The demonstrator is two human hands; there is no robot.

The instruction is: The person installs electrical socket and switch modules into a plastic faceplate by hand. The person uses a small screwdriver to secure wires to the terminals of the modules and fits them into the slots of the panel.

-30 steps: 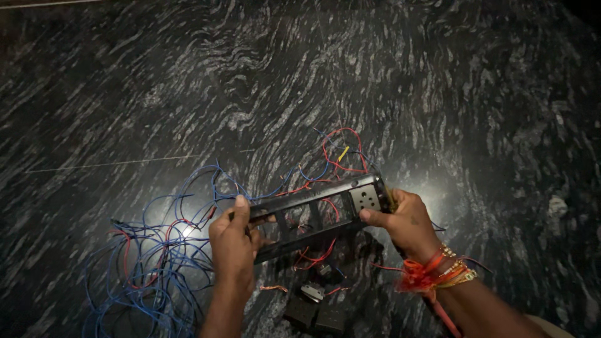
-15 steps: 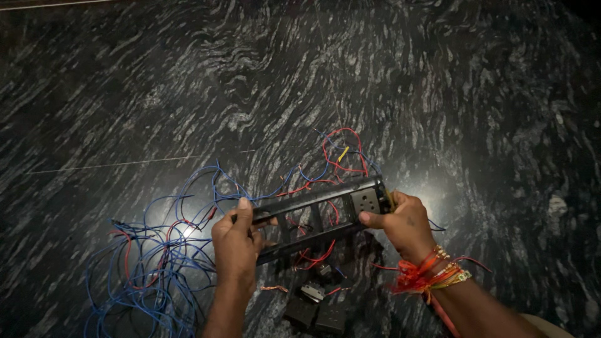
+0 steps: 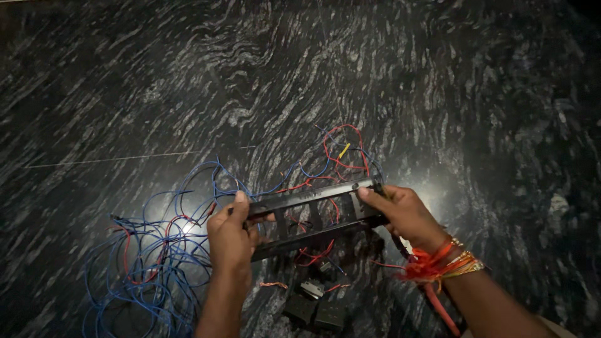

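Note:
A long black plastic frame (image 3: 311, 219) with open slots is held level between both hands above a dark marble floor. My left hand (image 3: 231, 235) grips its left end, thumb on the top rail. My right hand (image 3: 404, 216) grips its right end; orange and red threads are tied round that wrist. Red and blue wires (image 3: 338, 159) run out from behind the frame, and a small yellow piece shows among them.
A tangle of blue and red wires (image 3: 147, 250) lies on the floor at the left. Several small dark switch modules (image 3: 313, 310) lie below the frame. A thin pale seam (image 3: 113, 158) crosses the black veined marble floor (image 3: 438, 81).
The frame has been turned in my hands: the pale socket face seen at its right end earlier no longer shows. Both hands stay on its ends.

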